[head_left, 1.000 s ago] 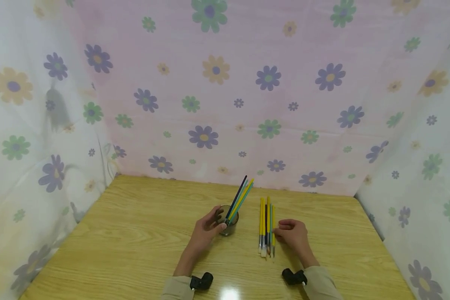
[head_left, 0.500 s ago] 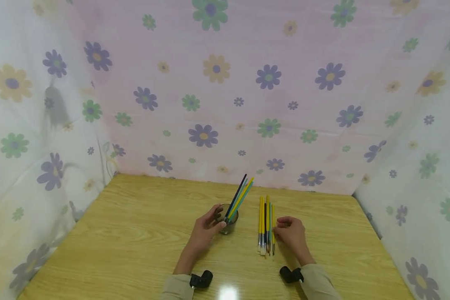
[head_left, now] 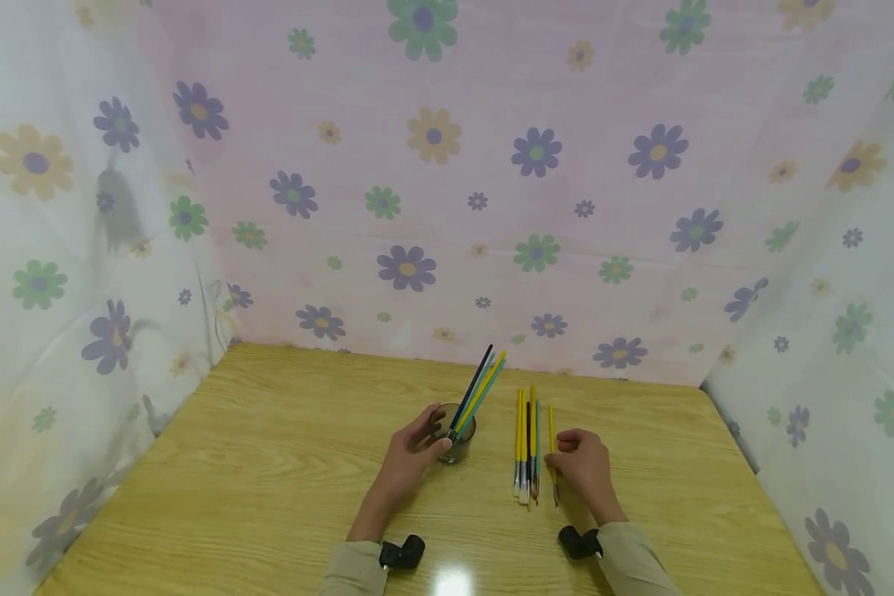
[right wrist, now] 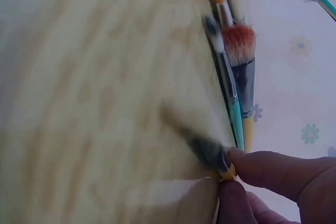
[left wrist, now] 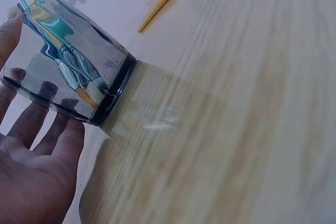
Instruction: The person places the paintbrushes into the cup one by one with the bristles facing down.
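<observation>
– One glass (left wrist: 98, 36) to log: held where?
– In the left hand (head_left: 408, 455), gripped with fingers and thumb curved round its wall, left of the row of paintbrushes (head_left: 528, 447) on the desk (head_left: 268, 451).
– Containing what?
– Slim brushes (head_left: 480, 394), bristles down, leaning out over the rim to the right; dark, teal and yellow by handle.
– Now the right hand (head_left: 585, 470)?
– Nearly closed, pinching a yellow paintbrush (head_left: 552, 432) between thumb and fingertip, just right of the row, apart from it, bristles toward the wearer.
– Lifted or touching the desk?
– Can't tell; blurred at the bristles in the right wrist view.
– Background?
– Flowered cloth (head_left: 492, 178), pinkish, past the far edge
</observation>
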The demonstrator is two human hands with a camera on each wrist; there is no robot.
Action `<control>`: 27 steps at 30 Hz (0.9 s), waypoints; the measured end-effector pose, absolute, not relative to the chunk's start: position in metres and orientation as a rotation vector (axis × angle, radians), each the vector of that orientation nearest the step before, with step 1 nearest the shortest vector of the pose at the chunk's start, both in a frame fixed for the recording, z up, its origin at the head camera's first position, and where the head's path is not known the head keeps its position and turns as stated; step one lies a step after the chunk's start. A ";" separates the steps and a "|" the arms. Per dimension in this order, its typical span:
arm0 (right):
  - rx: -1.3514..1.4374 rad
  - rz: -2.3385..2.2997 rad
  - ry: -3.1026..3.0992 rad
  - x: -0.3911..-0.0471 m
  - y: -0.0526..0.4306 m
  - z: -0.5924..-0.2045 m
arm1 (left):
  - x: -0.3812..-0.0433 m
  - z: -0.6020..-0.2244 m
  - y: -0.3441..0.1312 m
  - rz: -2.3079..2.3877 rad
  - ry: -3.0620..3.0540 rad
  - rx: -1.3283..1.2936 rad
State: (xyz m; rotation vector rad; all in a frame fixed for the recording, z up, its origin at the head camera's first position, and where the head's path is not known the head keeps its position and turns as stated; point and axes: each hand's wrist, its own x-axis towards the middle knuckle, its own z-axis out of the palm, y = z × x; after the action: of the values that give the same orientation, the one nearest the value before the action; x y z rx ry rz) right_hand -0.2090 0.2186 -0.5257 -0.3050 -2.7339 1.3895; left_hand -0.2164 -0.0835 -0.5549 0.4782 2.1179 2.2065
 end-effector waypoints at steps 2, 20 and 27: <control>-0.303 1.350 -2.767 -0.211 0.219 -0.527 | -0.216 -0.556 -0.084 2.200 2.127 0.487; -0.312 1.603 -2.818 -0.228 0.233 -0.518 | -0.217 -0.553 -0.084 2.208 2.124 0.498; -0.320 1.761 -2.773 -0.227 0.240 -0.524 | -0.216 -0.553 -0.083 2.204 2.094 0.448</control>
State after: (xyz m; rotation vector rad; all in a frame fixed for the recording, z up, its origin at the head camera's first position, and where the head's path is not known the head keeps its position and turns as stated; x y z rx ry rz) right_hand -0.2269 0.2398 -0.5237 -0.3199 -2.7730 1.7615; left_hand -0.2162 -0.0834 -0.5530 0.4480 2.0936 2.2036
